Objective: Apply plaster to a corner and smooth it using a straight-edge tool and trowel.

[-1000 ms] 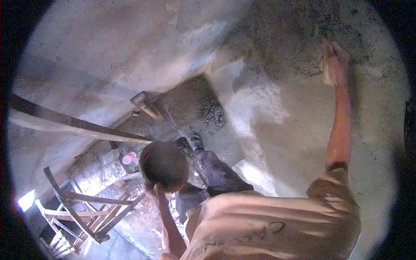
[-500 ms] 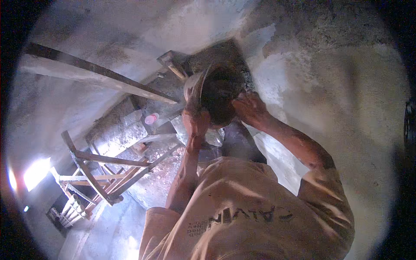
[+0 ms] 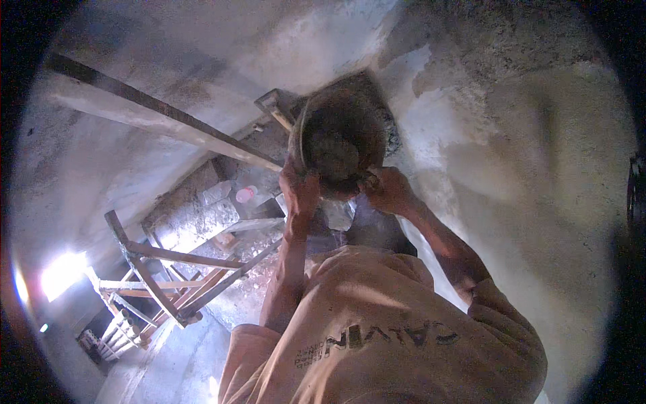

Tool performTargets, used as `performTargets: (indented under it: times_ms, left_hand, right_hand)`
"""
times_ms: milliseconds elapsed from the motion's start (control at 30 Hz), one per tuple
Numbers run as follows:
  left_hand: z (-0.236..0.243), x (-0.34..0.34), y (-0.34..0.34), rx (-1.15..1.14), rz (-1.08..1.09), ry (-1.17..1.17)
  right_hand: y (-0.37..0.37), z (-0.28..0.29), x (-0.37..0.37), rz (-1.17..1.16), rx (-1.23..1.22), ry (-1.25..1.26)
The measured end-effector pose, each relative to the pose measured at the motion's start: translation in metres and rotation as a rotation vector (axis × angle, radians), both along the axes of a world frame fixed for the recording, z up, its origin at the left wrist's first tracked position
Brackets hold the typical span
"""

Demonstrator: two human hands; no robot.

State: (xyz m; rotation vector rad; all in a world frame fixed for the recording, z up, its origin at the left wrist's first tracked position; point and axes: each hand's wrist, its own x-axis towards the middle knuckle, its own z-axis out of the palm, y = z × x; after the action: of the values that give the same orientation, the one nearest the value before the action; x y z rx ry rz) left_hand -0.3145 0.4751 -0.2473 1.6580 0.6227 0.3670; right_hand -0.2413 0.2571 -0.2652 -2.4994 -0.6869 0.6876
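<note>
A dark, dirty round bucket is tilted up between my hands, with its shadowed inside and some grey material showing. My left hand is closed on its left side near the lower rim. My right hand has its fingers closed at the lower right rim; whether a small thing is also in them I cannot tell. Behind the bucket, a tool with a wooden handle rests on a dark, rough ledge, and my trousered legs appear below the bucket.
Plastered walls surround me. A long plank slopes down from the upper left toward the bucket. Criss-crossed wooden scaffold timbers stand at lower left, near a bright opening. A pink-marked plastic container lies left of the bucket.
My right hand has come down from the upper right wall to the bucket's rim. The bucket, in my left hand, has moved up and tilted, then shifted slightly since.
</note>
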Motion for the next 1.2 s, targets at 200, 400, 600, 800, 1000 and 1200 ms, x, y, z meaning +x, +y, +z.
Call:
performTargets:
  times_ms: [200,400,600,800,1000,1200]
  left_hand:
    - [-0.061,-0.037,-0.004,-0.472,0.072,-0.279]
    - [-0.086,-0.078,0.009,-0.508,0.233,-0.256]
    - [-0.111,-0.14,0.014,-0.351,0.396,-0.146]
    - [-0.111,-0.158,-0.002,-0.33,0.468,-0.03]
    - [-0.211,-0.235,-0.029,0.002,0.357,-0.004]
    - [-0.12,-0.076,-0.027,-0.142,0.306,-0.159]
  right_hand:
    - [0.026,0.064,0.032,0.008,0.004,0.173]
    - [0.054,0.147,0.102,0.176,0.046,-0.176]
    - [0.062,0.237,0.189,0.394,0.193,0.129]
    - [-0.068,0.217,0.441,0.023,0.007,0.012]
    - [-0.088,0.309,0.381,0.214,-0.383,-1.13]
    - [-0.037,0.14,0.206,0.369,-0.214,-0.107]
